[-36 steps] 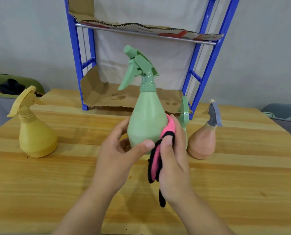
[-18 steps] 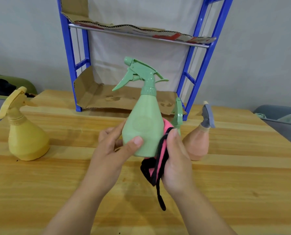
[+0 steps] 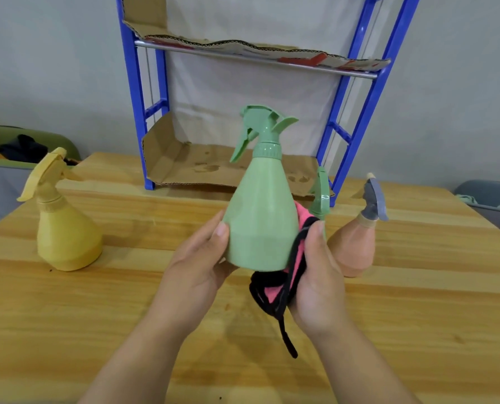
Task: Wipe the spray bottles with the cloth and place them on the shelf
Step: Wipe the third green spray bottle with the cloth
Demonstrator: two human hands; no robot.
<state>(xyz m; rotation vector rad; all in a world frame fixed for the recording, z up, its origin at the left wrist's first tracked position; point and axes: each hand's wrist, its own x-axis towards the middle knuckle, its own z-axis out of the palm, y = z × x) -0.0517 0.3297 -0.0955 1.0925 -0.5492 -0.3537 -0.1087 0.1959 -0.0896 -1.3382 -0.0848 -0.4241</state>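
Note:
A light green spray bottle is held upright above the wooden table, in the middle of the view. My left hand grips its lower left side, thumb on the front. My right hand presses a pink cloth with black edging against the bottle's right side and base, fingers curled round the cloth. A black strap hangs down from the cloth. The blue shelf, lined with cardboard, stands behind the bottle.
A yellow spray bottle stands on the table at the left. A peach bottle with a grey trigger stands at the right. A second green trigger head shows behind my right hand. Bins sit beyond both table ends.
The green bottle has turned in my hands; its trigger head has swung round. The cloth has slid lower, toward the bottle's base.

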